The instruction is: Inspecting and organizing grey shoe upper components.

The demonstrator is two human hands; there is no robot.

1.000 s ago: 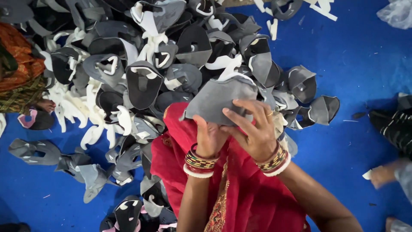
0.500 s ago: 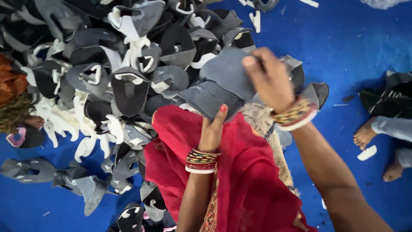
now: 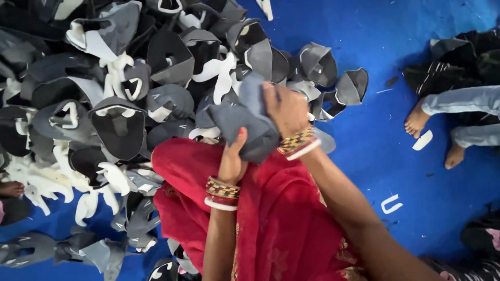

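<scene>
Both hands clamped on the grey shoe upper [image 3: 245, 122], left hand [image 3: 233, 158] beneath, right hand [image 3: 285, 109] on top — best to keep that fabric taut, clear of the pile [image 3: 120, 104].

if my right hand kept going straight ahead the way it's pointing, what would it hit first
Probably the heap of grey and black shoe uppers just beyond. The right hand grips a grey piece and points up-left toward it; depth is unclear.

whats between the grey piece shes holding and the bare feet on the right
In the head view, mostly bare blue floor mat lies between the grey fabric piece held in both hands and the bare feet, with a few grey cut pieces at the pile's edge.
</scene>
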